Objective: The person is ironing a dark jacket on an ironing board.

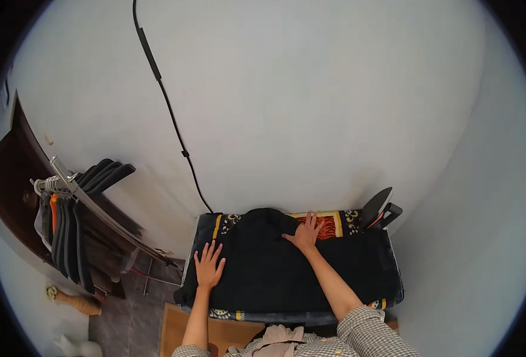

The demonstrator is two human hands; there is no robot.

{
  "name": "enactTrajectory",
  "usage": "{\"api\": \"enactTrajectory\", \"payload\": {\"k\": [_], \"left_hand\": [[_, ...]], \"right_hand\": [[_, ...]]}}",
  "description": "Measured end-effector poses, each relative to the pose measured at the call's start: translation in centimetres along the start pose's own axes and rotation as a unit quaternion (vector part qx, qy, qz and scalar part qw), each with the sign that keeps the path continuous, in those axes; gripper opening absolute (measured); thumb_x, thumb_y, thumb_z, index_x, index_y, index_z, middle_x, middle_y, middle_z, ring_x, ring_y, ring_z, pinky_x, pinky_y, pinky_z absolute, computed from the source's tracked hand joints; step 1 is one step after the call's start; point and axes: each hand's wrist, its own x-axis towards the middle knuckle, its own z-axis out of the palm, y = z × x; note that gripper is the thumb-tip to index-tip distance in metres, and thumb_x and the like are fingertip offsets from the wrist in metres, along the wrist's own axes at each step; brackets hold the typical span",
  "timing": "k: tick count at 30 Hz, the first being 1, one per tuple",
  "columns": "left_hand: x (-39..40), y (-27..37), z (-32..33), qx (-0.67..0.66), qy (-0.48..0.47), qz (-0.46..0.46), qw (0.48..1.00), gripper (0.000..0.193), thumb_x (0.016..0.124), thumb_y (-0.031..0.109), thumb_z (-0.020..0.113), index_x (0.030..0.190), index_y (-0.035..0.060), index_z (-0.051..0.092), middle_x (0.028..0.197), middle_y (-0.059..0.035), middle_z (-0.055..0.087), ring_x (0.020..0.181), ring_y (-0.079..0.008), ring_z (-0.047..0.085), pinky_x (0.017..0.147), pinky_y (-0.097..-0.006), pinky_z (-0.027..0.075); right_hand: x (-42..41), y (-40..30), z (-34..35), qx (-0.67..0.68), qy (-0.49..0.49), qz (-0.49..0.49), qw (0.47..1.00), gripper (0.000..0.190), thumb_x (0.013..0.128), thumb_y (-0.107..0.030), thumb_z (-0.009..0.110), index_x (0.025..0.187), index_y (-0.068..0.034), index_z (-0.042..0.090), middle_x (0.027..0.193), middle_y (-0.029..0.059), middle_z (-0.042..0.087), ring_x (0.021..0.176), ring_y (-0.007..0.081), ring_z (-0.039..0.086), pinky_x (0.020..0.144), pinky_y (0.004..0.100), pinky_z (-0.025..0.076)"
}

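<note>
A black garment (267,272) lies spread over a table padded with a patterned cloth (218,313). My left hand (208,267) rests flat on its left part, fingers spread, holding nothing. Farther right, my right hand (306,234) lies with spread fingers at the garment's far edge, partly over the red and yellow patch of the cloth. Between the hands, the black fabric bulges towards the wall in a rounded shape. An electric iron (379,209) stands on its heel at the table's far right corner, apart from both hands.
Behind the table rises a pale wall (312,111), with a black cable (169,105) running down to the table's far left corner. At left stands a metal clothes rack (106,214) with dark hangers (69,241). A vase (77,304) and a white figurine (82,348) stand lower left.
</note>
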Motion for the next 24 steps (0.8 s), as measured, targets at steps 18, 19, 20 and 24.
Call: {"api": "enactTrajectory", "payload": {"k": [18,19,20,24], "left_hand": [[-0.3,-0.3,-0.3,0.013,0.031,0.016,0.999,0.05,0.099,0.037,0.048,0.146,0.0226,0.045,0.157,-0.0056,0.034,0.147,-0.0266,0.026,0.116,-0.0568,0.016],[0.0,-0.1,-0.7,0.0,0.045,0.021,0.999,0.049,0.098,0.035,0.05,0.145,0.0208,0.047,0.156,-0.0068,0.036,0.146,-0.0276,0.028,0.115,-0.0553,0.019],[-0.1,-0.2,-1.4,-0.007,0.059,0.022,0.998,0.048,0.098,0.032,0.051,0.144,0.0191,0.048,0.155,-0.0079,0.037,0.145,-0.0287,0.031,0.115,-0.0538,0.022],[-0.4,-1.5,-4.8,-0.117,0.118,0.043,0.985,0.047,0.094,0.023,0.056,0.139,0.0128,0.051,0.148,-0.0098,0.046,0.138,-0.0323,0.042,0.111,-0.0462,0.032]], "right_hand": [[4.9,1.7,-9.5,-0.207,0.257,-0.183,0.926,0.048,0.083,-0.005,0.059,0.131,-0.003,0.055,0.158,0.0177,0.025,0.146,0.0359,0.025,0.11,0.0707,0.018],[3.6,2.3,-8.5,-0.21,0.256,-0.183,0.926,0.048,0.083,-0.005,0.059,0.131,-0.003,0.055,0.158,0.0177,0.025,0.146,0.0359,0.025,0.11,0.0707,0.018],[1.8,2.0,-7.8,-0.182,0.223,-0.15,0.946,0.048,0.083,-0.007,0.061,0.131,-0.003,0.055,0.158,0.0179,0.026,0.146,0.0366,0.025,0.11,0.0713,0.017],[-6.5,-0.6,-7.7,-0.037,0.08,-0.169,0.982,0.064,0.082,-0.027,0.071,0.139,-0.009,0.049,0.158,0.014,0.027,0.145,0.0379,0.027,0.111,0.0693,0.017]]}}
